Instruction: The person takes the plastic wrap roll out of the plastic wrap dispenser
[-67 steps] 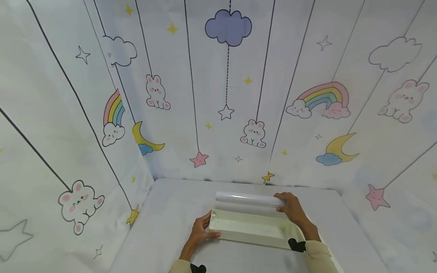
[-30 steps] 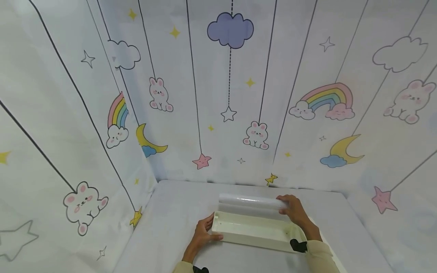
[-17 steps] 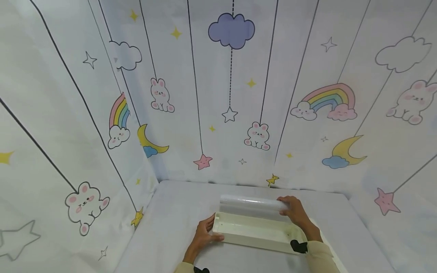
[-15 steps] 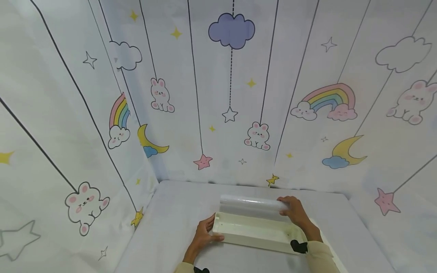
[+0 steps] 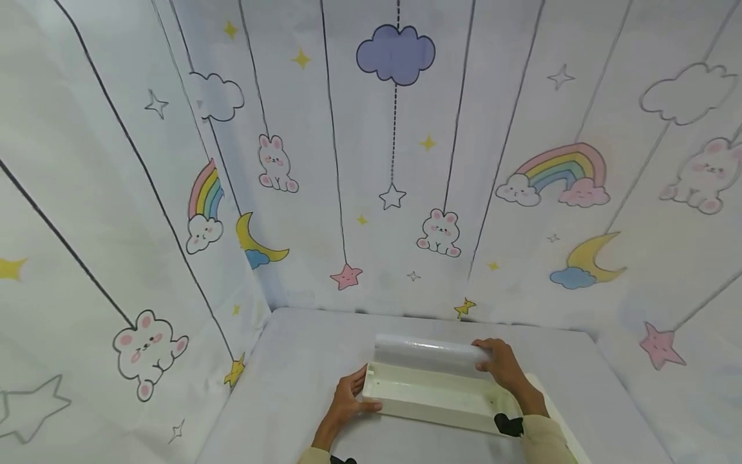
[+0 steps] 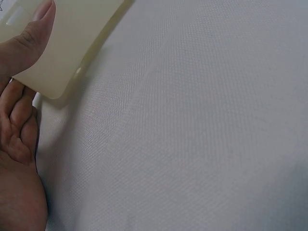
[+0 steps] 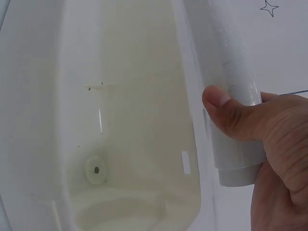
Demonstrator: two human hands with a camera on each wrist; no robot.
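Note:
A long cream plastic box (image 5: 435, 414) with an open top lies crosswise before me. My left hand (image 5: 346, 398) grips its left end, thumb on the front wall; in the left wrist view the thumb lies along the box's outer wall (image 6: 72, 48). Just behind the box's far rim is a roll of clear film (image 5: 426, 348). My right hand (image 5: 503, 367) holds its right end, the thumb on the near side. The right wrist view shows the roll (image 7: 224, 53) beside the rim, its core end jutting past the hand. Inside, the box floor (image 7: 144, 96) is bare.
A pale strip (image 5: 547, 403) shows beyond my right forearm, mostly hidden by it. The white cloth-covered table (image 5: 290, 386) runs back to a patterned wall sheet (image 5: 394, 161) with bunnies, stars and clouds. Dark straps (image 5: 509, 425) sit at both wrists.
The roll and right hand have come slightly nearer the box's far rim, and the gap there has narrowed. My left hand keeps its grip on the box. The whole view has shifted a little.

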